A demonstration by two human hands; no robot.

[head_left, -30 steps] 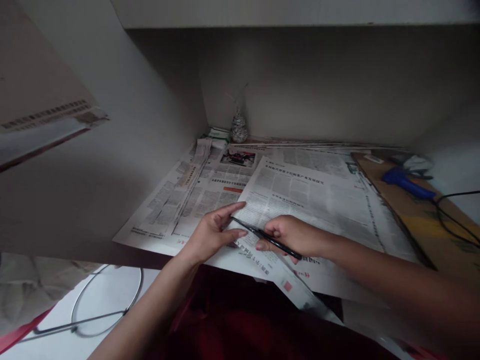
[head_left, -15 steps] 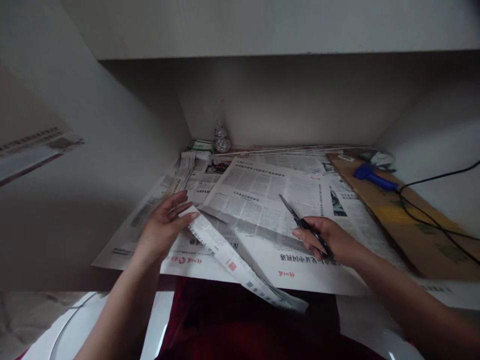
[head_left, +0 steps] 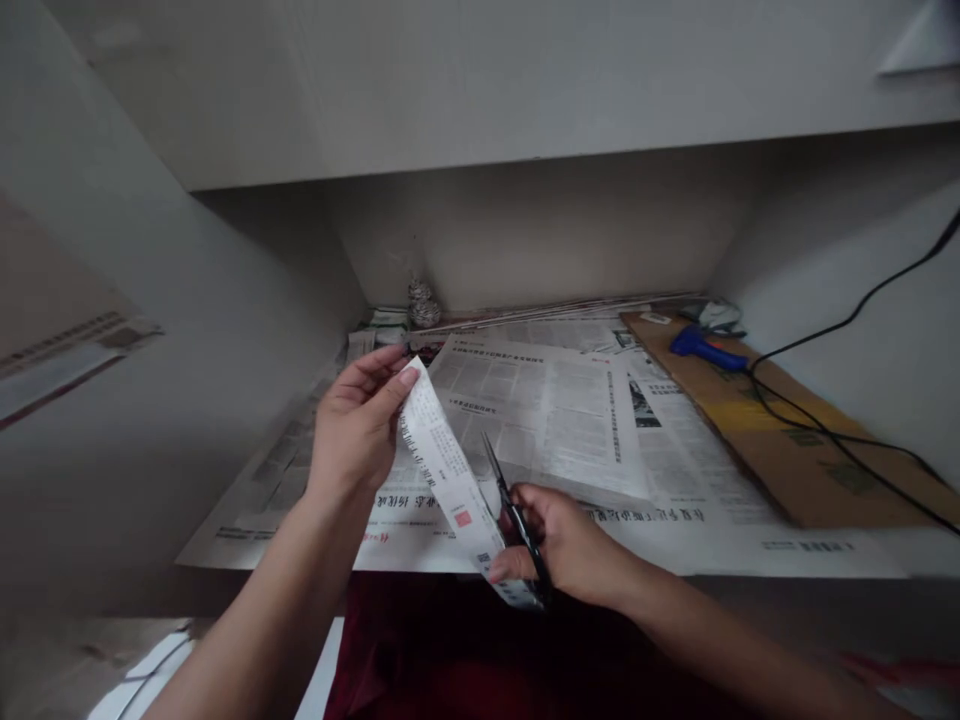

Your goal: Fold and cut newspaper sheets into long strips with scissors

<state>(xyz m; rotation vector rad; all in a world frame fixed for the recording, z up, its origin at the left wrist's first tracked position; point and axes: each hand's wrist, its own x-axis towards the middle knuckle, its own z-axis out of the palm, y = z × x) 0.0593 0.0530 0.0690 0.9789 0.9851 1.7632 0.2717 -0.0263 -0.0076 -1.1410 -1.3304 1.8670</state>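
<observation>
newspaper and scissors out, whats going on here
A person is handling a printed paper strip above newspaper sheets. The left hand pinches its upper end, while the right hand holds black scissors with the blades pointing away from the person. The strip's lower end is by the right thumb; whether it is gripped there is hard to tell. Off to the right, a blue tool lies on a piece of cardboard.

The strip is matt paper, the scissors glossy, the board matt cardboard.
</observation>
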